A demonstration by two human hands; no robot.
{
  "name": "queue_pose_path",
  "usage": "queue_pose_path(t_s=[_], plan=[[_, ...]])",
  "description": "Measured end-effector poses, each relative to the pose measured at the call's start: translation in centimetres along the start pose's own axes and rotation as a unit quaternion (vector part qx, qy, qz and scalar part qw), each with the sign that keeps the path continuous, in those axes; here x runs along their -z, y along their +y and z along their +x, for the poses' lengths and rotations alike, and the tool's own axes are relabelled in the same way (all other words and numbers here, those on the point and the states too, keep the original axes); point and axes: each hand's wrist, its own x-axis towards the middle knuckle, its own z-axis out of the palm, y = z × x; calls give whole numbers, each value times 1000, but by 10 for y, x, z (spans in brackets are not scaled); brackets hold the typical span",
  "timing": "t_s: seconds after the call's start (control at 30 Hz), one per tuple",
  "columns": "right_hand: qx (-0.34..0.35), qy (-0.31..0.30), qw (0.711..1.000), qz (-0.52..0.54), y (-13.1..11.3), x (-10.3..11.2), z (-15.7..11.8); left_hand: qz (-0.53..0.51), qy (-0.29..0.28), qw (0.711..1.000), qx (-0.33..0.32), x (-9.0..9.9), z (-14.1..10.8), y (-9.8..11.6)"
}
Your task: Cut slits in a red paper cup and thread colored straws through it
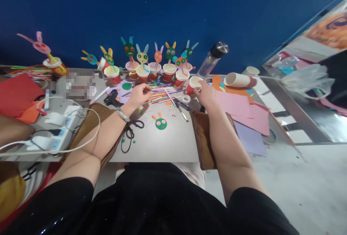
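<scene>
My right hand (206, 93) has its fingers on a red-and-white paper cup (191, 90) that stands upright on the table. My left hand (140, 95) is over the left end of a pile of coloured sticks (162, 97), fingers curled together; whatever may be between them is hidden. In front of both hands lies a green paper disc (161, 123) with pink eyes and two orange ears. Black-handled scissors (129, 133) rest to its left. A black pen (182, 113) and a white tape roll (185, 99) lie between the sticks and my right forearm.
Behind stand several paper cups (142, 73) with paper rabbit heads, and a clear bottle (210, 61). A black glue gun (112, 98) is by my left wrist. Far left, a white power strip (65, 128) trails cables. Pink paper sheets (252, 116) lie right.
</scene>
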Motion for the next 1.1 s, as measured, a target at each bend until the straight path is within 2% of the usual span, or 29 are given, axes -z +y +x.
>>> queue_pose_path(t_s=[0.07, 0.13, 0.2, 0.23, 0.27, 0.3, 0.37, 0.4, 0.47, 0.5, 0.57, 0.63, 0.7, 0.77, 0.83, 0.9, 1.1], plan=[[-8, -5, 1000, -9, 4, 4, 8, -33, -9, 999, 5, -2, -2, 1], [-16, 45, 999, 13, 4, 12, 7, -73, -26, 997, 18, -4, -5, 4], [5, 94, 990, 106, -2, 21, -3, -131, -52, 990, 31, -7, -9, 8], [33, 85, 979, 183, -7, 26, -11, -164, -68, 983, 38, -9, -11, 10], [62, 38, 959, 274, -13, 29, -20, -200, -84, 975, 45, -12, -14, 12], [89, -36, 930, 354, -21, 32, -29, -233, -106, 965, 54, -16, -17, 14], [128, -176, 864, 453, -38, 33, -46, -297, -163, 938, 73, -24, -24, 16], [142, -221, 842, 472, -46, 31, -52, -325, -191, 923, 74, -28, -27, 16], [154, -252, 825, 481, -60, 26, -60, -352, -225, 905, 80, -35, -34, 17], [149, -241, 827, 485, -64, 22, -61, -358, -229, 901, 89, -37, -36, 17], [117, -177, 844, 493, -64, 16, -58, -373, -214, 893, 131, -39, -37, 19], [80, -97, 881, 455, -56, 11, -53, -404, -179, 875, 199, -37, -34, 21], [72, -51, 944, 318, -44, 7, -50, -436, -136, 851, 259, -34, -30, 24], [82, -58, 988, 120, -33, 5, -52, -454, -107, 837, 287, -31, -26, 25], [83, -88, 992, -31, -28, 1, -58, -462, -98, 833, 288, -29, -24, 25], [78, -106, 986, -98, -28, -3, -64, -462, -94, 834, 287, -27, -23, 25], [85, -128, 981, -122, -39, -17, -71, -453, -77, 844, 278, -23, -20, 25]])
